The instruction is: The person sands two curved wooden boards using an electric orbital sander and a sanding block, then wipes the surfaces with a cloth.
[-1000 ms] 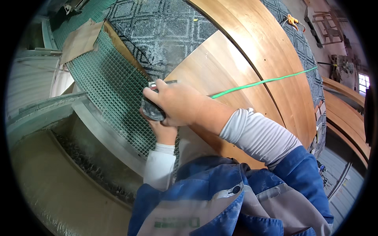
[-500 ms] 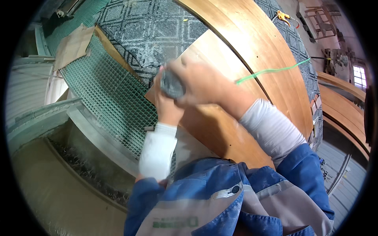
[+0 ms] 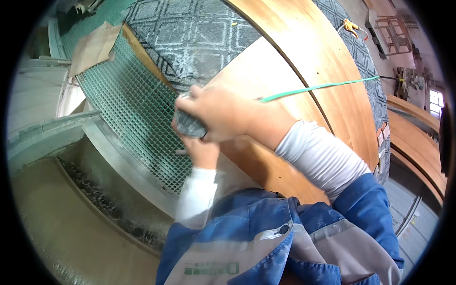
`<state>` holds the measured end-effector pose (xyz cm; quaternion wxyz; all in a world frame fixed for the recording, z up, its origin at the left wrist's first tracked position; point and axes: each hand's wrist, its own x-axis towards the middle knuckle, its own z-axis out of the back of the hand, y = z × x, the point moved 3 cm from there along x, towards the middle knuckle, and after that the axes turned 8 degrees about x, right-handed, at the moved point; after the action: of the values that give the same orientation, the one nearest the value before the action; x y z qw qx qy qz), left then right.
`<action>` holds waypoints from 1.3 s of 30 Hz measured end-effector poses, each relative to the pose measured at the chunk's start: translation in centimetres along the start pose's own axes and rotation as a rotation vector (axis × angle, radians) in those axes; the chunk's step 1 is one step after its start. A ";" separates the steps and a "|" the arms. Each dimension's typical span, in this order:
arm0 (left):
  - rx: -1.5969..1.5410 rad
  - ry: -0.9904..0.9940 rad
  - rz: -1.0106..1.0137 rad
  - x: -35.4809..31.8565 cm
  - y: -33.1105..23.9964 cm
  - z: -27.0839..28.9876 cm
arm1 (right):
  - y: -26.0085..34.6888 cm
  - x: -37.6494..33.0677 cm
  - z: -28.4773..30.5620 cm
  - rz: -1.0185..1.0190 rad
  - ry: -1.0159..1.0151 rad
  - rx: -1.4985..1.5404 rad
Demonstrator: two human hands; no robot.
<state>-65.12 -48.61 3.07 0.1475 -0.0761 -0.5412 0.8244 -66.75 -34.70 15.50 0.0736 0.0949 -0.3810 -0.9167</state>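
Observation:
Both my hands grip a dark grey, rounded hand-held power tool (image 3: 190,124), which looks wrapped in shiny film. My right hand (image 3: 230,111) is closed over its top and right side. My left hand (image 3: 202,151) wraps it from below and the left, with some fingers hidden behind it. The tool is at the left edge of a light wooden panel (image 3: 247,66); its working end is hidden. A green hose (image 3: 318,87) runs from under my right hand across the wood to the right.
A long curved wooden panel (image 3: 327,47) lies beside the first, on patterned grey carpet (image 3: 190,33). Green grating (image 3: 128,109) spans the left, with cardboard (image 3: 95,50) on it. Below is a trough of murky water (image 3: 85,228). An orange-handled clamp-like item (image 3: 350,26) sits far right.
My hands and the tool have moved left and nearer to me along the panel's edge. The green hose has been drawn straighter, and the view has shifted slightly.

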 end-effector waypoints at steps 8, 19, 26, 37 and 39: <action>0.143 0.261 -0.270 -12.2 -3.9 2.2 | 4.4 -15.1 -6.3 -0.163 -0.080 0.077; -0.091 0.543 -0.197 -1.4 -4.8 -7.7 | -2.1 -14.2 0.7 -0.538 -0.425 0.131; -0.070 0.996 -0.530 -10.5 -11.9 -12.1 | 0.3 -29.6 -2.3 -0.883 -0.626 0.169; 0.131 1.033 -1.131 -11.3 -18.1 -30.1 | 6.4 -41.5 -3.2 -0.950 -0.667 0.069; 0.202 1.142 -1.179 -13.1 -18.3 -33.6 | 6.6 -42.4 -3.3 -0.947 -0.713 0.073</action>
<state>-40.23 -16.84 5.85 0.8141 -0.1734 -0.2572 0.4909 -24.45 -32.78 22.96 -0.4795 -0.0568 -0.3298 -0.8113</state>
